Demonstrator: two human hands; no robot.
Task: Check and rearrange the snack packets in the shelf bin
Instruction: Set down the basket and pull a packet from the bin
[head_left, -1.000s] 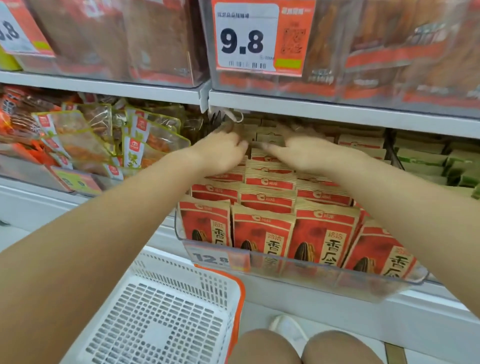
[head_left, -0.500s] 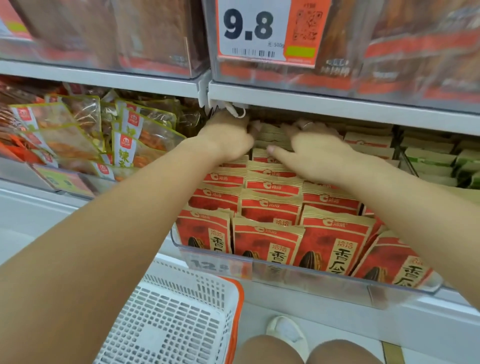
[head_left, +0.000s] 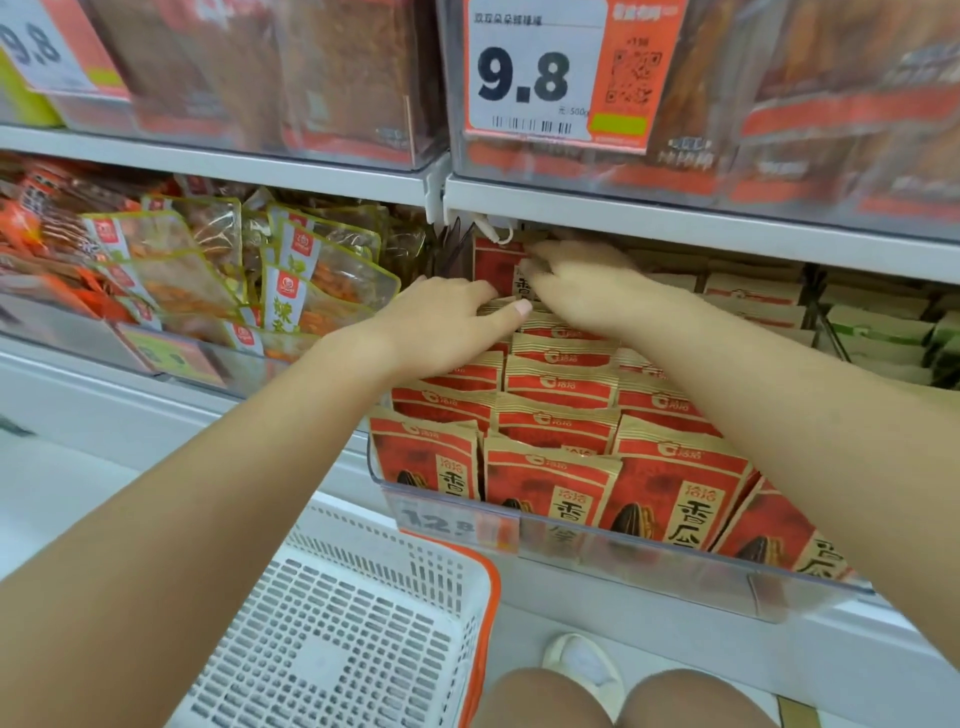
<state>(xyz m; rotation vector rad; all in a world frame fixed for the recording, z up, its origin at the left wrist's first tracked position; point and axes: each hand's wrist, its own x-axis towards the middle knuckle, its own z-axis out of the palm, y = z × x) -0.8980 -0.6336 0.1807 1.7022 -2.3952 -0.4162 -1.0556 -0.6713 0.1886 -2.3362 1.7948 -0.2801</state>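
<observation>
Nearest: knees (head_left: 623, 696) cut off at the bottom edge, a pale shoe (head_left: 582, 670) half hidden between them. Left of that a white plastic basket (head_left: 332, 639), slotted grid walls, orange rim, cut off at the bottom and left.

Above it the clear plastic bin (head_left: 649, 551) juts out from the shelf, rounded front corners, a blurred price label (head_left: 457, 525) on its front lip, digits only partly readable. Inside stand rows of red and tan paper-look seed packets (head_left: 561, 431), upright, overlapping, tops crimped flat. The bin's right end is hidden behind the right forearm.

Left hand (head_left: 447, 322) lies palm down on the packet tops toward the back rows, fingers straight and close together, thumb stretched right with the nail showing. Right hand (head_left: 587, 288) is motion-blurred at the very back; its fingers curl around a lifted red packet (head_left: 498, 265) held upright under the upper shelf edge (head_left: 675, 218). Little headroom there; a small white hook (head_left: 498, 231) hangs just above the packet.

Beside the bin: on the left glossy clear pouches (head_left: 311, 270) with yellow trim, on the right tan and green packets (head_left: 878, 332), soft focus. On top, a big 9.8 price tag (head_left: 550, 73) on a clear box, contents smeared.
</observation>
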